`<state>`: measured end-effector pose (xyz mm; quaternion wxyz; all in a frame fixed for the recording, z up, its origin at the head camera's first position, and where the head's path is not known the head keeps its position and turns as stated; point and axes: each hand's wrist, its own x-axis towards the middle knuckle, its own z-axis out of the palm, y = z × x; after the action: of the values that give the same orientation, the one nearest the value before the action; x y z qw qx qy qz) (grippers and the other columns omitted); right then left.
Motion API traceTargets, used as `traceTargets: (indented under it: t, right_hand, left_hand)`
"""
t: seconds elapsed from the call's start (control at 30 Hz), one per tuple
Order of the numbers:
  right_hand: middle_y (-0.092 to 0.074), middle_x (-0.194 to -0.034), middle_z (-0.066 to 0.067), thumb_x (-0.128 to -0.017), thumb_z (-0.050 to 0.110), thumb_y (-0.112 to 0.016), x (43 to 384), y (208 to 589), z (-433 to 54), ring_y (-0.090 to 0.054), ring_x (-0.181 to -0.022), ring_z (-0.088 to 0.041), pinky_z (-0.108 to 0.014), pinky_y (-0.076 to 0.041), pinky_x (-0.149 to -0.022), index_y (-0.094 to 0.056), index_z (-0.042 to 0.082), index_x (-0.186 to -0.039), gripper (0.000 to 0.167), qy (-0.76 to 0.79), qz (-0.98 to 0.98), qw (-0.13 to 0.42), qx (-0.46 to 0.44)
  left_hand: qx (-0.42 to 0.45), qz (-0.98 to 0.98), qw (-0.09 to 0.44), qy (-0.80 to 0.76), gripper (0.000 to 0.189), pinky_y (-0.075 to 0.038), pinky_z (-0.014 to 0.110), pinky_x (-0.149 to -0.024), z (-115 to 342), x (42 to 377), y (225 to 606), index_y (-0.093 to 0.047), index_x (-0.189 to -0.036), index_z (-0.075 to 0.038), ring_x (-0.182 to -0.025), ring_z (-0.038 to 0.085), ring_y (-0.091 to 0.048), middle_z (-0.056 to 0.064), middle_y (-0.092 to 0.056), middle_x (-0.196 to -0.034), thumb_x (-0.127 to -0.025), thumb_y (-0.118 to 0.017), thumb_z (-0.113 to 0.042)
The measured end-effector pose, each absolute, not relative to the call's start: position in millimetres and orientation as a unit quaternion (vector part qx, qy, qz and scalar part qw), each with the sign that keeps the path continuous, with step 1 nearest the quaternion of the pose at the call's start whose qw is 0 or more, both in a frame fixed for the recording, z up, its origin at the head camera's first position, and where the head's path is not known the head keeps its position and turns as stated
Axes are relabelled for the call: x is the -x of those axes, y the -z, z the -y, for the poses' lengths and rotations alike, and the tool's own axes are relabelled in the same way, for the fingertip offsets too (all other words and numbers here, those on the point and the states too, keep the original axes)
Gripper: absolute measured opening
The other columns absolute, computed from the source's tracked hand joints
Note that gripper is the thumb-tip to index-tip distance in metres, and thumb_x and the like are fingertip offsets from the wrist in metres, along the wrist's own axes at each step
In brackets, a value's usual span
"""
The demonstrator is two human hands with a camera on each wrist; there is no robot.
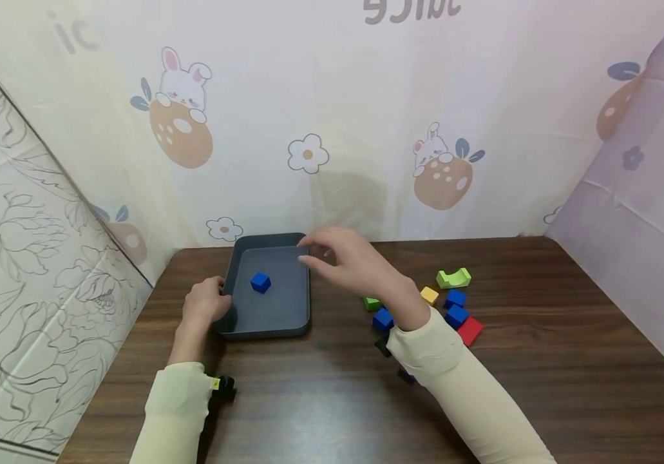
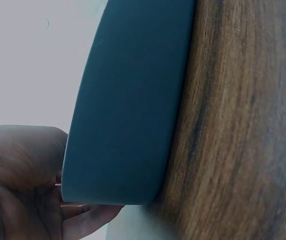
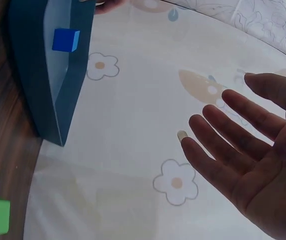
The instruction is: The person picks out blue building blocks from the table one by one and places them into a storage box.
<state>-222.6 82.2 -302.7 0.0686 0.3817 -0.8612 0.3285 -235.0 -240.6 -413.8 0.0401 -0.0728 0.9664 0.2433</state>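
at the left of centre in the head view, a dark grey rectangular tray [image 1: 279, 312] with raised walls rests on a dark brown wood-grain table [image 1: 320, 412]. one bright blue cube [image 1: 260, 282] lies inside it, left of its middle. the person's left hand [image 1: 203, 301] grips the tray's left wall, fingers bent at the rim. the right hand [image 1: 349, 261], mid-frame, is raised near the tray's upper right corner, fingers loosely extended, holding nothing. right of centre, around the cream right sleeve [image 1: 459, 374], sit a lime green block with a curved hollow [image 1: 453, 278], a small yellow block [image 1: 429, 296], three more blue cubes [image 1: 456, 316], a flat red block [image 1: 470, 330] and a partly hidden green block [image 1: 373, 303].
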Motion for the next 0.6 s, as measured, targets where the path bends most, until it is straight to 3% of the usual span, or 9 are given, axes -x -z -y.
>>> traceTargets:
  t: [0.17,0.4,0.6]
  right_hand:
    - [-0.073,-0.117,0.007,-0.104,0.028,-0.07,214.8,308.0,-98.5,-0.066,-0.102,-0.008,-0.042,-0.059,-0.09,-0.075,0.017,-0.124,0.024,-0.335,0.862,0.081,-0.373]
    - [-0.073,-0.114,0.009,-0.103,0.027,-0.072,209.4,311.7,-113.4,-0.066,-0.101,-0.01,-0.035,-0.057,-0.087,-0.075,0.018,-0.121,0.021,-0.322,0.868,0.091,-0.366]
    - [-0.072,-0.12,0.005,-0.101,0.028,-0.073,205.2,313.4,-123.2,-0.066,-0.11,-0.014,-0.04,-0.056,-0.095,-0.075,0.018,-0.122,0.023,-0.29,0.882,0.087,-0.361]
  left_hand:
    - [0.071,-0.967,0.04,-0.243,0.044,-0.055,0.058,-0.09,239.7,235.1,413.8,-0.059,-0.139,0.009,-0.101,0.043,-0.065,0.033,-0.066,-0.126,-0.1,-0.059,-0.013]
    - [0.071,-0.967,0.042,-0.239,0.044,-0.055,0.058,-0.089,241.2,235.0,415.3,-0.059,-0.139,0.008,-0.101,0.043,-0.065,0.033,-0.066,-0.125,-0.1,-0.058,-0.013]
    - [0.065,-0.969,0.042,-0.236,0.045,-0.054,0.058,-0.089,241.4,236.5,414.9,-0.059,-0.138,0.009,-0.101,0.044,-0.065,0.032,-0.067,-0.123,-0.098,-0.057,-0.013]
